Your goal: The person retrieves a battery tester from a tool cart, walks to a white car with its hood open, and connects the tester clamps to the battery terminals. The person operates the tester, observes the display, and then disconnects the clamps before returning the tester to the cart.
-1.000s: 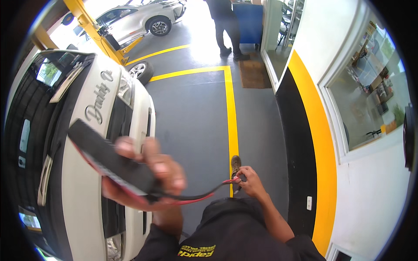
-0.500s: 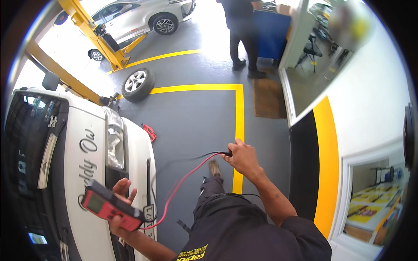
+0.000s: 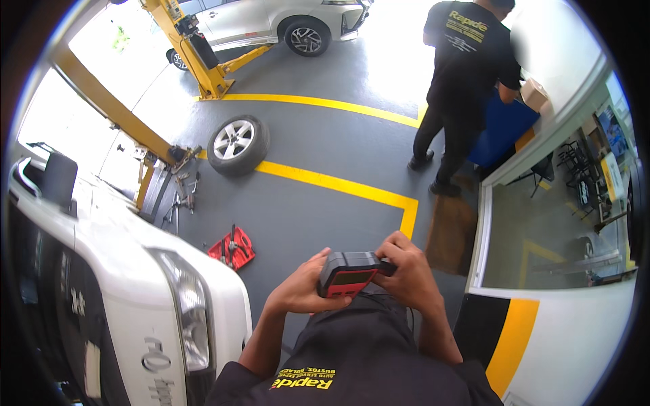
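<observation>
Holding the meter (image 3: 348, 276) between them, the person's two hands meet in front of the dark shirt (image 3: 352, 352). The left hand (image 3: 296, 287) is wrapped partway round the meter's left side, its thumb along the lower edge of the red front and its fingers behind the black casing. The right hand (image 3: 413, 267) is at the other end, its fingers bent and closed on a dark piece (image 3: 386, 268) that touches the meter; whether this is part of the casing or a lead, I cannot tell. The meter is tilted, its screen facing up toward the wearer.

Left of the hands, well apart from them, is the front of a white vehicle (image 3: 128, 271) with its headlight (image 3: 193, 318). A red tray (image 3: 221, 250) of tools lies on the grey floor (image 3: 318, 230) near its bumper. Farther off, a loose wheel (image 3: 237, 145) lies across a yellow line (image 3: 325, 181), with hand tools (image 3: 183, 199) nearby. Beyond stand a yellow lift post (image 3: 196, 51) and a silver car (image 3: 250, 27). At the upper right, another person (image 3: 464, 78) stands beside a blue cabinet (image 3: 504, 132).
</observation>
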A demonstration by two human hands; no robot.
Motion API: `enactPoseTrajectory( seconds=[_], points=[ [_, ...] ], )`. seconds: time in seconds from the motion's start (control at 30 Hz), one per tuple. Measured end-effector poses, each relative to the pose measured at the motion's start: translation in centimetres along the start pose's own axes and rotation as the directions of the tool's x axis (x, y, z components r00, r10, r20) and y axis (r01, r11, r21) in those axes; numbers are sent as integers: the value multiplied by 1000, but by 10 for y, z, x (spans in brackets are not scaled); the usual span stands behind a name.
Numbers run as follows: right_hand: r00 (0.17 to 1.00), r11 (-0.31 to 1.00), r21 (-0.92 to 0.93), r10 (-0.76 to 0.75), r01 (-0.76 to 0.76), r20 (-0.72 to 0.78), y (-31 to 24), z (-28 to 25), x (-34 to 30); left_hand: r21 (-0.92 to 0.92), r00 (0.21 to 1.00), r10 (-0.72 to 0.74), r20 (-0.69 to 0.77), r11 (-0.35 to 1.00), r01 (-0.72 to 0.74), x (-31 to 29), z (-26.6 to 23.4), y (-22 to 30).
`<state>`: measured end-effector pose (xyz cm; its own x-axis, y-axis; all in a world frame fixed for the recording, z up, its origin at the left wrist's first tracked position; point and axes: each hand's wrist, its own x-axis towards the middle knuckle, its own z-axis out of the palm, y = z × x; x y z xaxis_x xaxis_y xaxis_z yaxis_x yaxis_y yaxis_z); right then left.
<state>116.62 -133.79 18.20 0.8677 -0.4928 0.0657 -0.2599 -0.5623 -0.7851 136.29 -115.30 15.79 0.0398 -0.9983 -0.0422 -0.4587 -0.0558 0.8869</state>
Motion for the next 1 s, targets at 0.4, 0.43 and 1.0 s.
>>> enactPoseTrajectory(
  seconds=[0.4,0.43,1.0],
  points=[
    [971,989,6,144,-146,-191,190,-110,462,-151,886,-263,-383,963,221,367,-296,-136],
    [982,994,0,110,-112,-150,197,-124,502,-93,848,-268,-458,963,254,384,-315,-151],
    [448,498,-735,845,-460,292,823,-84,791,-117,535,-618,-576,710,694,829,-646,-437]
  ],
)
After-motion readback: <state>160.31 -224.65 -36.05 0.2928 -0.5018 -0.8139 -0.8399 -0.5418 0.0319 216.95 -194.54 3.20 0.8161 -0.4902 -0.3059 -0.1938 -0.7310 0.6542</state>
